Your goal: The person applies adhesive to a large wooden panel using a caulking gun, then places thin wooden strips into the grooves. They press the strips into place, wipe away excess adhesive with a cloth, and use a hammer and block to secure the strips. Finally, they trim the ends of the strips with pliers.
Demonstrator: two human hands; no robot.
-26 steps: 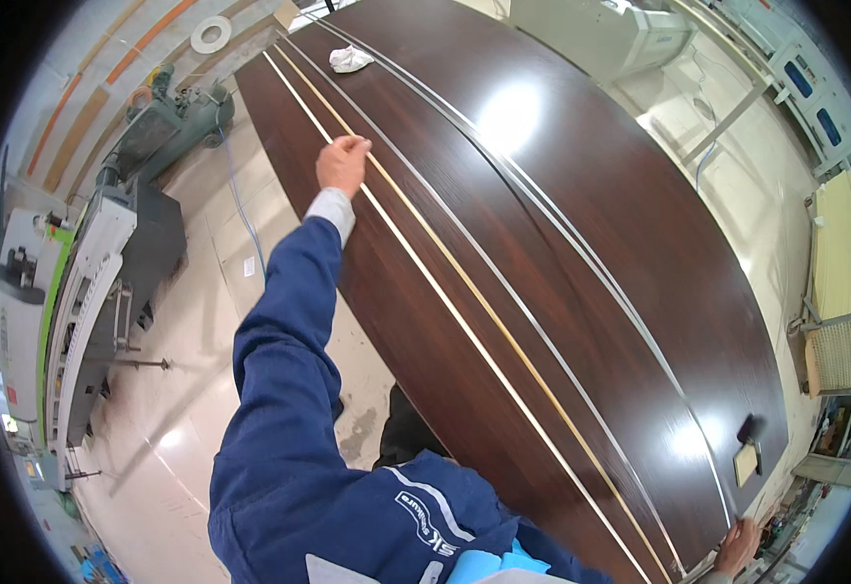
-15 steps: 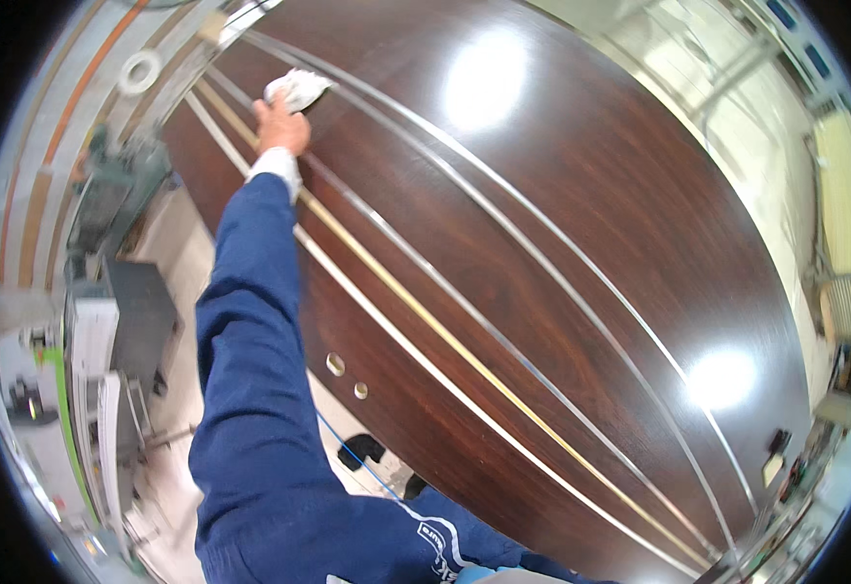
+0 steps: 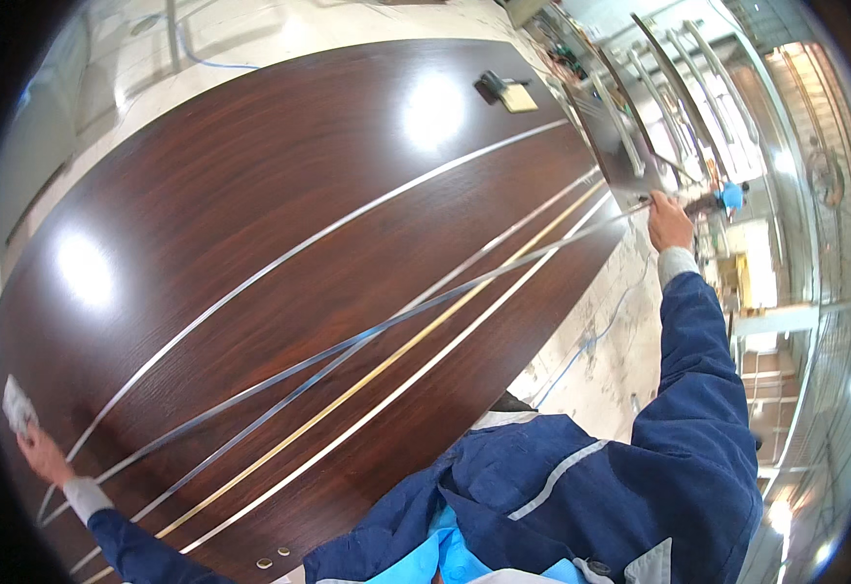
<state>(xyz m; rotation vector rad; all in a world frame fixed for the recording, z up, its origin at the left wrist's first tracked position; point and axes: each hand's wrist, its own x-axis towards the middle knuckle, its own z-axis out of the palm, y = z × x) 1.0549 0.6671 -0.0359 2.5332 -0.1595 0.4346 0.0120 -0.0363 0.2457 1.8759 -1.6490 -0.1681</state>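
My left hand (image 3: 44, 456) is closed on a crumpled white cloth (image 3: 18, 404) at the left end of a glossy dark brown wood-grain panel (image 3: 279, 175). Off the panel's right end, my raised right hand (image 3: 671, 224) pinches the tip of a long thin silver strip (image 3: 250, 392). This strip slants across the panel and crosses over its neighbours. Beyond it lies another silver strip (image 3: 289, 251). Nearer me run a further silver strip, a gold strip (image 3: 348, 389) and a white strip (image 3: 348, 433).
A black-and-cream hand-sized block (image 3: 508, 92) lies at the panel's far right corner. Two round holes (image 3: 273, 557) show near the close edge. A blue hose (image 3: 581, 352) trails on the floor at right. Racks with long bars (image 3: 698, 88) and a distant person in blue stand beyond.
My view has swung to the right. My right hand now shows, holding up a silver strip's end, and that strip lies across others. My left hand still holds the cloth.
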